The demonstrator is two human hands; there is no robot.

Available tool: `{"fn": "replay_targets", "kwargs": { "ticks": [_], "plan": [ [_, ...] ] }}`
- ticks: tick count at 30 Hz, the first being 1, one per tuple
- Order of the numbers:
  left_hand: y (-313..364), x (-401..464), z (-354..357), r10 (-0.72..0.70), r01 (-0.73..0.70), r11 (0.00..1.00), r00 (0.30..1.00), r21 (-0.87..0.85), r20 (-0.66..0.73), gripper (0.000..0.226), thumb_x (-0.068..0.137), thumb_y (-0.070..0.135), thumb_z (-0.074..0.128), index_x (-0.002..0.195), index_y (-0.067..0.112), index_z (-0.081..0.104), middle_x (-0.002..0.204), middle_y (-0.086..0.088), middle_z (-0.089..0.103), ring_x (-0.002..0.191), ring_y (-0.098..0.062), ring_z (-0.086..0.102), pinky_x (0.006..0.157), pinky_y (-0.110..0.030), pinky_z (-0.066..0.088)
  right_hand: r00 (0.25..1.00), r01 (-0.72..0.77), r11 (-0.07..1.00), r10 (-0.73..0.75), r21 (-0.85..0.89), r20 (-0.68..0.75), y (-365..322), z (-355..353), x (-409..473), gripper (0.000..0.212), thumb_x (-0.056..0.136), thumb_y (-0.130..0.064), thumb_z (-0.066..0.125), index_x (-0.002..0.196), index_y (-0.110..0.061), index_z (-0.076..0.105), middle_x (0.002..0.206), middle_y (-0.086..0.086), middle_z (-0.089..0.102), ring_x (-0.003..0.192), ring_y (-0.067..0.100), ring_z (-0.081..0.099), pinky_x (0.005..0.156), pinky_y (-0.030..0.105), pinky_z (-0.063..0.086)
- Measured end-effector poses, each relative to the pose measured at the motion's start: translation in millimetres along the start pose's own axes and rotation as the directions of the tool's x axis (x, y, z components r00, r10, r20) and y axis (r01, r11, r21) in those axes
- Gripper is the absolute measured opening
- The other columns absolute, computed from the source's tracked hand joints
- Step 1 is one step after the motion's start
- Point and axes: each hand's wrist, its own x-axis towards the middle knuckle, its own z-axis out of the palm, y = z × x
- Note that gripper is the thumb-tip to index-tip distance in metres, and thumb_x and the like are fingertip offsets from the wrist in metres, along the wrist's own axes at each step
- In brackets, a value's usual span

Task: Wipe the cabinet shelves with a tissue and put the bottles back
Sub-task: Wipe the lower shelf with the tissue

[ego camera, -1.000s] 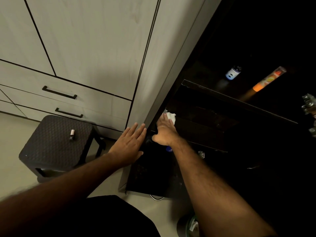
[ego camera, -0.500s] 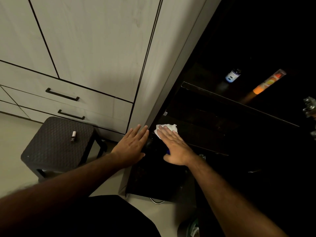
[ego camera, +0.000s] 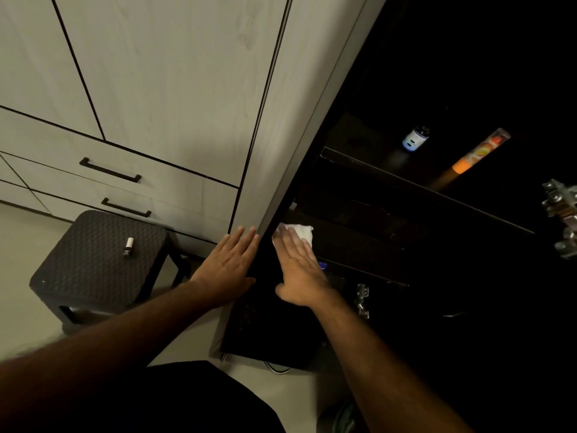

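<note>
The right hand (ego camera: pixel 299 270), fingers flat, presses the tissue (ego camera: pixel 301 231) onto the shelf (ego camera: pixel 359 245) to wipe; the flat-fingered left hand (ego camera: pixel 229 267), at 9 o'clock, braces on the cabinet door (ego camera: pixel 271 170).

A dark upper shelf (ego camera: pixel 368 165) carried a small blue-labelled bottle (ego camera: pixel 415 139) and an orange tube (ego camera: pixel 477 154); a white tissue (ego camera: pixel 301 231) lay on the lower shelf (ego camera: pixel 359 242); a woven stool (ego camera: pixel 93 254) bore a little vial (ego camera: pixel 128 246)
</note>
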Motion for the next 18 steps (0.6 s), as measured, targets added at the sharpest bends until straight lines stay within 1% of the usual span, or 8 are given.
{"fn": "replay_targets", "kwargs": {
  "ticks": [2, 4, 7, 9, 10, 12, 15, 18],
  "plan": [
    [0, 1, -1, -0.005, 0.005, 1.0, 1.0, -0.008, 0.003, 0.087, 0.097, 0.049, 0.043, 0.15, 0.012, -0.016, 0.159, -0.009, -0.021, 0.146, -0.025, -0.021, 0.121, -0.04, -0.005, 1.0, 0.012, 0.999, -0.012, -0.046, 0.008, 20, 2, -17, 0.113, 0.072, -0.02, 0.067, 0.155, -0.023, -0.009, 0.162, -0.004, -0.02, 0.146, 0.011, -0.024, 0.122, 0.038, -0.007],
    [-1, 1, 0, -0.007, 0.007, 1.0, 1.0, -0.019, -0.01, 0.087, 0.097, 0.048, 0.043, 0.147, 0.013, -0.019, 0.159, -0.01, -0.02, 0.146, -0.025, -0.021, 0.121, -0.041, -0.004, 0.999, -0.031, 0.996, 0.034, -0.084, 0.038, 38, -1, -22, 0.112, 0.073, -0.017, 0.065, 0.155, -0.025, -0.011, 0.161, -0.005, -0.022, 0.146, 0.012, -0.024, 0.122, 0.039, -0.005],
    [-2, -2, -1, -0.02, 0.02, 0.999, 1.0, -0.028, -0.023, 0.087, 0.097, 0.047, 0.043, 0.15, 0.012, -0.016, 0.159, -0.01, -0.02, 0.146, -0.026, -0.02, 0.121, -0.04, -0.006, 0.981, -0.176, 0.981, 0.181, -0.079, 0.063, 40, -8, -8, 0.112, 0.075, -0.018, 0.066, 0.154, -0.022, -0.013, 0.16, 0.001, -0.025, 0.147, 0.018, -0.024, 0.122, 0.042, -0.005],
    [0, -5, 0, -0.02, 0.019, 0.999, 0.999, -0.035, -0.035, 0.086, 0.098, 0.047, 0.044, 0.151, 0.011, -0.013, 0.16, -0.01, -0.019, 0.146, -0.026, -0.02, 0.12, -0.038, -0.007, 0.962, -0.267, 0.963, 0.269, -0.034, 0.056, 23, -8, 8, 0.115, 0.075, -0.02, 0.069, 0.153, -0.02, -0.015, 0.159, 0.004, -0.027, 0.146, 0.022, -0.026, 0.121, 0.043, -0.008],
    [1, -6, 0, -0.019, 0.018, 0.999, 0.999, -0.033, -0.038, 0.085, 0.098, 0.047, 0.043, 0.152, 0.01, -0.012, 0.16, -0.011, -0.019, 0.146, -0.026, -0.019, 0.12, -0.038, -0.007, 0.958, -0.284, 0.959, 0.284, -0.013, 0.044, 12, -6, 14, 0.116, 0.074, -0.02, 0.07, 0.153, -0.02, -0.014, 0.159, 0.006, -0.027, 0.145, 0.023, -0.027, 0.121, 0.044, -0.008],
    [5, -9, 1, -0.008, 0.007, 1.0, 1.0, -0.026, -0.029, 0.085, 0.098, 0.047, 0.043, 0.152, 0.01, -0.012, 0.16, -0.011, -0.018, 0.147, -0.026, -0.019, 0.12, -0.039, -0.007, 0.969, -0.246, 0.969, 0.246, 0.01, 0.001, -8, -2, 19, 0.115, 0.074, -0.022, 0.072, 0.154, -0.02, -0.009, 0.16, 0.006, -0.023, 0.146, 0.024, -0.025, 0.122, 0.045, -0.006],
    [10, -11, 4, 0.002, -0.002, 1.0, 1.0, -0.026, -0.011, 0.085, 0.098, 0.047, 0.043, 0.151, 0.011, -0.013, 0.159, -0.01, -0.019, 0.146, -0.025, -0.02, 0.12, -0.038, -0.007, 0.992, -0.11, 0.994, 0.109, -0.02, -0.07, -18, 9, 6, 0.107, 0.075, -0.023, 0.072, 0.155, -0.019, 0.002, 0.163, 0.005, -0.014, 0.148, 0.023, -0.021, 0.122, 0.045, -0.005],
    [12, -11, 5, 0.005, -0.005, 1.0, 1.0, -0.03, -0.003, 0.086, 0.098, 0.047, 0.043, 0.151, 0.012, -0.015, 0.159, -0.009, -0.02, 0.145, -0.024, -0.021, 0.119, -0.038, -0.008, 0.996, -0.038, 0.999, 0.035, -0.026, -0.087, 2, 14, -14, 0.106, 0.075, -0.012, 0.067, 0.155, -0.027, -0.001, 0.163, -0.004, -0.014, 0.148, 0.015, -0.021, 0.121, 0.039, -0.008]
  ]
}}
